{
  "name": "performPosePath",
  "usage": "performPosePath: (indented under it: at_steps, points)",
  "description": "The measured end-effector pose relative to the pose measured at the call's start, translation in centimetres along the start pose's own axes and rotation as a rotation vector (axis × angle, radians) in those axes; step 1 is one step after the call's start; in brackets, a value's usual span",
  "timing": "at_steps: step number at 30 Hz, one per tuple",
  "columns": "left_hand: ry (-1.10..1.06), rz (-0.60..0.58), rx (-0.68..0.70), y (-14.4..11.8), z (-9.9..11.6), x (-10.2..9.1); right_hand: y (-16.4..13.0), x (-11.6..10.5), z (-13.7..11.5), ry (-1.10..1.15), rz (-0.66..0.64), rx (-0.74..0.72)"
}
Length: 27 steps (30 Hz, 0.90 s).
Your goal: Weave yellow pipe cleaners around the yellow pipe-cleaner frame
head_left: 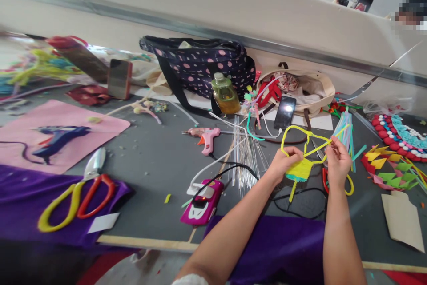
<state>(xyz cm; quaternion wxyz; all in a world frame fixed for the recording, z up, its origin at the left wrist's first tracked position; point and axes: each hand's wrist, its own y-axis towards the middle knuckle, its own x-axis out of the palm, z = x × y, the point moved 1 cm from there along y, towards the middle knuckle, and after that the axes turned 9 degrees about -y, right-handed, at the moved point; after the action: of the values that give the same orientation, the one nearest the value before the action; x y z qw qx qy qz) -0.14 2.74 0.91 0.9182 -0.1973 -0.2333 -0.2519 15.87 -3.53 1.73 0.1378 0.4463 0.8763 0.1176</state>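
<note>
Along the left edge of the bench (150, 160) a blue glue gun (58, 138) lies on a pink sheet (100, 125), and yellow-and-red scissors (80, 191) rest on purple cloth (20, 191) nearer the front. Toward the middle sit a pink glue gun (207, 138), a bundle of thin clear sticks (245, 151) and a pink charging gadget (203, 202). A dotted bag (200, 65) and a yellow bottle (225, 94) stand at the far edge.

Right of centre, just above the bench, the left hand (283, 162) has its grip pinched shut on the pipe-cleaner piece (302, 160), at the spot where a tight yellow weave meets the looping yellow frame. The right hand (337, 160) has its grip closed on the frame's other side, near a bundle of blue and green pipe cleaners (345, 131). Folded paper shapes (390, 165) and a beaded disc (403, 136) lie toward the right edge.

To do the winding well, I judge the left thumb should pin the woven block flat while the right hand keeps the strand taut, each turn laid snug beside the last, so the frame does not twist.
</note>
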Motion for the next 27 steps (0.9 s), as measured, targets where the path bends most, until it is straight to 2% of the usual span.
performPosePath:
  at_steps: [6,12,21,27]
  points:
    - [0.059,-0.018,0.054,-0.8,0.4,0.8,-0.2,0.0,-0.3,-0.27,0.145,-0.22]
    - [0.057,-0.009,0.073,-1.0,0.4,0.9,-0.5,-0.1,-0.9,-0.33,0.222,-0.343]
    - [-0.025,-0.022,0.006,-0.5,-0.4,-0.1,-0.8,0.1,0.0,-0.29,0.164,-0.335]
    - [-0.055,-0.026,0.004,-0.4,-0.4,-0.2,-0.8,0.0,0.1,-0.187,0.19,-0.245]
